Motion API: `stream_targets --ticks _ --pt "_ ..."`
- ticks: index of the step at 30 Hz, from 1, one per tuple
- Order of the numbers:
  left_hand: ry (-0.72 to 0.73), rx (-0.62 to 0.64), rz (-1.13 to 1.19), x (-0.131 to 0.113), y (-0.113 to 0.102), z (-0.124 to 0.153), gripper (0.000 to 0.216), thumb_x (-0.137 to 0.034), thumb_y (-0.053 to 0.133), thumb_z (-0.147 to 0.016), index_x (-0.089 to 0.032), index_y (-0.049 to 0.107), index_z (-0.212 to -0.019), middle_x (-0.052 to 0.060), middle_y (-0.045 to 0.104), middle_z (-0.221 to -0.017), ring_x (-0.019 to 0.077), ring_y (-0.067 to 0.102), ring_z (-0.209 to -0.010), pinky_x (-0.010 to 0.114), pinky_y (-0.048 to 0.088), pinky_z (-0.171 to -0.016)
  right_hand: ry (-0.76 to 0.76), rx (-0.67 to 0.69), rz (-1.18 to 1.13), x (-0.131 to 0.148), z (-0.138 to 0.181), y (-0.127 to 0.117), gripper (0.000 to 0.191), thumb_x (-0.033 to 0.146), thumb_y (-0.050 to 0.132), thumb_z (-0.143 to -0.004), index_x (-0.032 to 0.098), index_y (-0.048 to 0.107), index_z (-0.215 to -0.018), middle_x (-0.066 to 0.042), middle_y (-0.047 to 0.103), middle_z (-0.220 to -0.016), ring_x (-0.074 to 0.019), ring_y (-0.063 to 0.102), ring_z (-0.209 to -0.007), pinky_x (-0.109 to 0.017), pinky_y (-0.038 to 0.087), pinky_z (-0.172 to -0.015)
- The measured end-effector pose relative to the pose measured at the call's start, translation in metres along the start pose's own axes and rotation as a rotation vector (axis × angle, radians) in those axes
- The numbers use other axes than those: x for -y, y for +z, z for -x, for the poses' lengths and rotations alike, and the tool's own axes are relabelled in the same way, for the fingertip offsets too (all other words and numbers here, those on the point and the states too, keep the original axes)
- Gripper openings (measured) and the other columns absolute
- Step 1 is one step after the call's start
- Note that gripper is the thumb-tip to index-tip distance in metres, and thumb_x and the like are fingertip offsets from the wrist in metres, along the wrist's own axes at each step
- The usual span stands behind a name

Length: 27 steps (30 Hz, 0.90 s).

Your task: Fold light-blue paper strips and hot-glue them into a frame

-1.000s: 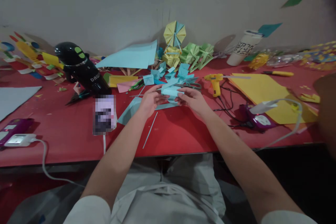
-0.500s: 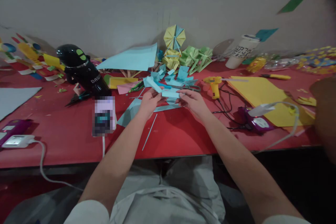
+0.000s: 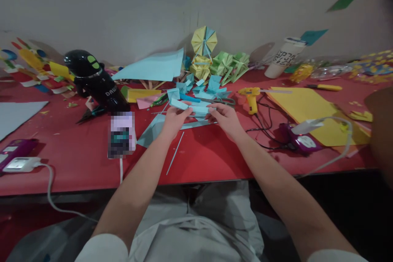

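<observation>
Between my two hands is a strip of folded light-blue paper (image 3: pixel 200 109), held just above the red table. My left hand (image 3: pixel 178 120) pinches its left end, thumb on top, and a folded flap sticks out past the fingers to the upper left. My right hand (image 3: pixel 225 119) grips the other end with thumb and fingertips. Beneath lies a flat blue sheet (image 3: pixel 152 131), partly covered by my left hand. Just behind are several blue paper pieces (image 3: pixel 214 85) and scissors (image 3: pixel 225 101). A thin pale strip (image 3: pixel 175 153) rests in front of my hands.
A yellow glue gun (image 3: pixel 252 100) with its cord lies to the right, near yellow paper sheets (image 3: pixel 316 118) and a purple power strip (image 3: pixel 299 139). At left stand a black bottle (image 3: pixel 98 84) and a phone (image 3: pixel 121 135). Folded paper flowers (image 3: pixel 204 43) stand at the back.
The folded flap by my left hand has tipped lower, and the blue strip between my hands has turned slightly. Both hands keep their hold in nearly the same place.
</observation>
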<state>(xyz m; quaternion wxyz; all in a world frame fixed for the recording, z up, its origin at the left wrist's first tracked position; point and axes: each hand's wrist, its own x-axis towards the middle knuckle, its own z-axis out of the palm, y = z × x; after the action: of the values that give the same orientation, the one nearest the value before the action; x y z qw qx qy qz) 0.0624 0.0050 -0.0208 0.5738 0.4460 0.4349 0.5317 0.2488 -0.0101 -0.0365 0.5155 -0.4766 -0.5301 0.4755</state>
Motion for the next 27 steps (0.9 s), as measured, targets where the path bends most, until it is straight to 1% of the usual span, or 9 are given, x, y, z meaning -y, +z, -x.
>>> stream_targets --ticks 3,6,9,11,17,22,27 --pt "0.049 -0.062 -0.096 0.003 -0.001 -0.001 0.014 -0.015 0.07 -0.075 -0.016 0.066 -0.089 0.001 0.066 -0.068 0.0151 0.068 -0.068 0.025 0.055 -0.062 0.012 0.034 -0.025 0.0 0.0 0.001 0.046 0.057 0.073 -0.075 0.019 0.064 -0.099 -0.003 0.071 -0.074 -0.012 0.062 -0.06 -0.03 0.056 -0.065" --pt "0.08 -0.081 -0.1 0.003 -0.001 -0.002 0.012 -0.014 0.069 -0.076 -0.017 0.065 -0.087 0.0 0.065 -0.067 0.0137 0.068 -0.065 0.024 0.055 -0.061 0.029 0.045 -0.091 0.0 0.0 0.002 0.05 0.057 0.077 -0.071 0.019 0.063 -0.1 -0.003 0.072 -0.075 -0.0128 0.064 -0.061 -0.03 0.056 -0.067" --pt "0.14 -0.096 -0.098 0.002 -0.002 -0.002 0.012 -0.013 0.068 -0.075 -0.017 0.065 -0.087 -0.001 0.064 -0.065 0.0126 0.067 -0.064 0.023 0.055 -0.062 0.072 0.031 -0.168 0.0 -0.001 0.002 0.049 0.057 0.081 -0.067 0.019 0.063 -0.093 -0.004 0.073 -0.077 -0.0138 0.066 -0.063 -0.03 0.057 -0.068" --pt "0.166 -0.108 -0.098 0.002 -0.003 -0.003 0.014 -0.013 0.069 -0.075 -0.017 0.066 -0.088 -0.001 0.065 -0.065 0.0127 0.068 -0.064 0.024 0.055 -0.064 0.094 0.022 -0.176 -0.001 -0.001 0.001 0.047 0.057 0.083 -0.065 0.019 0.065 -0.086 -0.005 0.074 -0.077 -0.0144 0.067 -0.065 -0.03 0.057 -0.068" --pt "0.152 -0.117 -0.06 0.005 -0.004 -0.006 0.016 -0.015 0.07 -0.073 -0.017 0.068 -0.089 -0.001 0.067 -0.066 0.0127 0.067 -0.064 0.026 0.057 -0.067 0.048 -0.049 -0.108 -0.005 -0.005 -0.003 0.043 0.056 0.084 -0.062 0.019 0.071 -0.078 -0.004 0.072 -0.073 -0.0144 0.065 -0.065 -0.03 0.056 -0.067" --pt "0.153 -0.137 -0.032 0.006 -0.005 -0.008 0.015 -0.018 0.072 -0.071 -0.016 0.069 -0.085 0.0 0.067 -0.065 0.0137 0.067 -0.064 0.029 0.058 -0.07 0.025 -0.031 -0.103 -0.005 -0.007 -0.003 0.044 0.058 0.084 -0.061 0.019 0.071 -0.075 -0.005 0.073 -0.071 -0.0134 0.062 -0.06 -0.03 0.054 -0.063" --pt "0.171 -0.136 -0.03 0.009 -0.006 -0.011 0.018 -0.02 0.074 -0.069 -0.015 0.07 -0.086 0.001 0.069 -0.068 0.0136 0.067 -0.064 0.029 0.058 -0.069 0.033 -0.003 -0.093 -0.005 -0.006 -0.003 0.045 0.06 0.083 -0.061 0.018 0.069 -0.073 -0.005 0.071 -0.071 -0.0122 0.06 -0.059 -0.028 0.052 -0.061"
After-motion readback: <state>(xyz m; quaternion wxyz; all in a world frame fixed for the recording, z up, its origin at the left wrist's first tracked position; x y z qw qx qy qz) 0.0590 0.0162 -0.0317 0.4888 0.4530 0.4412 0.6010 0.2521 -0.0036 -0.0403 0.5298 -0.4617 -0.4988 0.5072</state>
